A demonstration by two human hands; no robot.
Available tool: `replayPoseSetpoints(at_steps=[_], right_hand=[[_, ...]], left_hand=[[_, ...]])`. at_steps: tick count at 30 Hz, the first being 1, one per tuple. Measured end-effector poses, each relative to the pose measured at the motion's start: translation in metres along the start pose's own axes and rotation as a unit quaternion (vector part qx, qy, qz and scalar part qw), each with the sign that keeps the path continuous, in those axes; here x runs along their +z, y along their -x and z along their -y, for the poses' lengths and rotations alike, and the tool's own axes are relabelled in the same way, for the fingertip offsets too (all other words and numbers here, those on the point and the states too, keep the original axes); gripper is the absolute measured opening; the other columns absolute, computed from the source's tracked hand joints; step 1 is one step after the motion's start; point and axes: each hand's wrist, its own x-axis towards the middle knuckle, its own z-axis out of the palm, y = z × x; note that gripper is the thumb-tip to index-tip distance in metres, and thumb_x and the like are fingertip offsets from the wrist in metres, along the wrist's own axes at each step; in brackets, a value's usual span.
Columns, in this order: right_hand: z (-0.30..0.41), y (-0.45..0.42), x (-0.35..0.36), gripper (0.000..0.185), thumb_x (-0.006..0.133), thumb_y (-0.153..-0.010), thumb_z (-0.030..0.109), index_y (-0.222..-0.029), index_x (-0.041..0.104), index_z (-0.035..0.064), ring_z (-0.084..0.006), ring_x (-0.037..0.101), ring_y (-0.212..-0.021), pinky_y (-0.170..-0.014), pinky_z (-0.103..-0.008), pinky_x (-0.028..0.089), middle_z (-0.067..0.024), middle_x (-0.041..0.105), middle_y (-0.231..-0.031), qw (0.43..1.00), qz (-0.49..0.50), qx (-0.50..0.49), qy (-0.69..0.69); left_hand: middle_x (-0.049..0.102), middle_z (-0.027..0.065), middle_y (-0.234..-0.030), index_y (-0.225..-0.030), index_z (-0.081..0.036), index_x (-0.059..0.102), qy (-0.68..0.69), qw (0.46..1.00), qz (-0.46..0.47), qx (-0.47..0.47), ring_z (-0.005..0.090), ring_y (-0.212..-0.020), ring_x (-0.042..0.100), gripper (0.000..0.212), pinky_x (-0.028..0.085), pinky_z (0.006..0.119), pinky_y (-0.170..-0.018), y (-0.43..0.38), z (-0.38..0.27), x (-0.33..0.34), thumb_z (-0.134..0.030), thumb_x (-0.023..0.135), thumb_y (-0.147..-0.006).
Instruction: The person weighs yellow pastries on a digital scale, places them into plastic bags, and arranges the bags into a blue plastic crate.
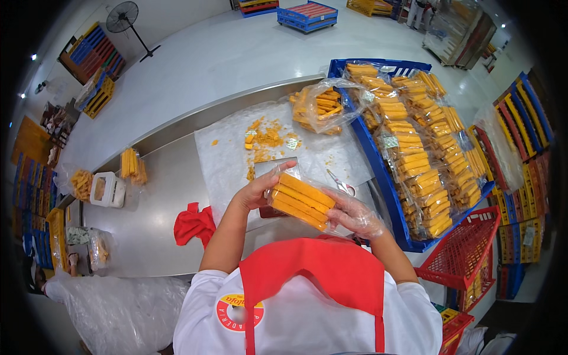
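Observation:
Between my two hands is a clear plastic bag of yellow baked sticks [303, 200]. My bare left hand [262, 188] grips its left end, and my right hand [355, 216], in a clear plastic glove, holds the right end. Beneath the bag, partly hidden, a metal scale platform [288, 164] rests on a white sheet [222, 146]. Scissors [341, 184] lie right of it. Beyond are crumbs [268, 135] and an open plastic bag of loose sticks [326, 108].
A blue crate [377, 164] full of bagged sticks stands at the right, with a red crate [466, 248] beside it. On the steel table [146, 222] are a red cloth [194, 224], a white tub [108, 190] and bagged sticks [133, 166]. Another person's gloved hand [73, 258] shows far left.

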Motion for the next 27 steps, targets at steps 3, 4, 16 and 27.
replayPoseSetpoints(at_steps=[3,4,16,27], right_hand=[[0.004,0.001,0.006,0.057,0.052,-0.094,0.017,-0.144,0.029,0.0048,-0.0095,0.056,-0.077,-0.069,-0.0239,0.047,-0.0057,0.058,-0.097,0.999,-0.018,0.002,0.046],[0.006,0.002,0.005,0.056,0.051,-0.094,0.018,-0.144,0.029,0.0047,-0.0093,0.055,-0.076,-0.068,-0.0236,0.047,-0.0056,0.059,-0.095,0.997,-0.027,-0.007,0.074],[0.028,0.004,0.003,0.036,0.055,-0.091,0.026,-0.119,0.058,0.0038,-0.0201,0.063,-0.079,-0.073,-0.0334,0.05,-0.0092,0.067,-0.093,0.955,-0.134,-0.101,0.243],[-0.001,-0.039,0.062,0.013,0.061,-0.07,0.013,-0.079,0.069,0.0075,-0.0301,0.067,-0.075,-0.06,-0.043,0.052,-0.0127,0.068,-0.083,0.781,-0.016,-0.148,0.607]], left_hand=[[0.051,0.0096,-0.123,-0.144,-0.013,0.028,0.028,0.999,0.021,0.0,0.0217,-0.117,0.05,0.084,0.045,0.036,-0.095,0.0,0.009,-0.003,-0.043,0.07,-0.078],[0.051,0.0094,-0.124,-0.144,-0.014,0.027,0.03,0.999,0.034,0.004,0.0215,-0.117,0.05,0.083,0.045,0.036,-0.096,-0.001,0.01,-0.005,-0.042,0.07,-0.078],[0.045,0.0119,-0.134,-0.139,-0.015,0.033,0.143,0.982,-0.124,0.014,0.0298,-0.122,0.046,0.067,0.041,0.048,-0.098,0.016,0.088,-0.028,-0.03,0.066,-0.083],[0.041,0.0208,-0.138,-0.138,0.002,0.031,0.245,0.954,-0.035,-0.168,0.0342,-0.125,0.045,0.083,0.039,0.049,-0.102,0.019,0.076,0.002,-0.059,0.054,-0.085]])
